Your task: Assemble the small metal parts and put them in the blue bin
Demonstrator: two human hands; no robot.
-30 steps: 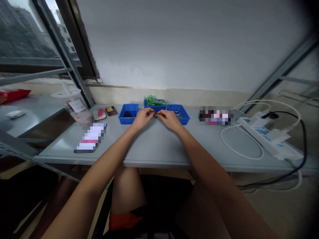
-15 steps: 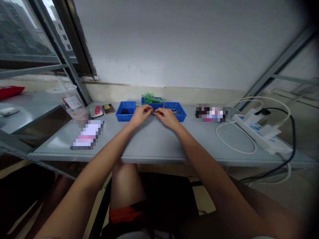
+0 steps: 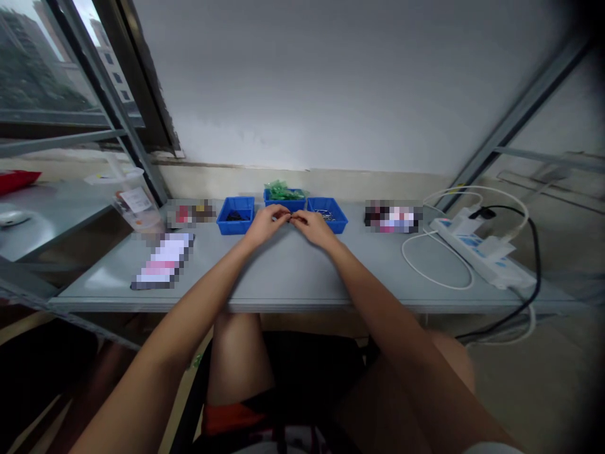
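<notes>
Over the grey table, my left hand [image 3: 268, 222] and my right hand [image 3: 312, 226] meet fingertip to fingertip. Both are closed in a pinch, and whatever sits between the fingers is too small and too hidden to name. Beside my left hand is a blue tray [image 3: 221, 224] with dark small parts in it. A second blue tray [image 3: 343, 222] holds shiny metal pieces, partly covered by my right hand. Behind the hands stands a third blue tray [image 3: 283, 204] with green plastic packets [image 3: 280, 190].
A blurred-out phone [image 3: 163, 260] lies at the left, near a plastic drink cup [image 3: 137, 205]. To the right are a power strip [image 3: 486, 255] with white and black cables and a pixelated object [image 3: 392, 217]. The table [image 3: 288, 271] backs onto a wall.
My fingertips have drawn closer together, and the small dark-and-shiny thing between them is now mostly hidden. The camera view has shifted slightly.
</notes>
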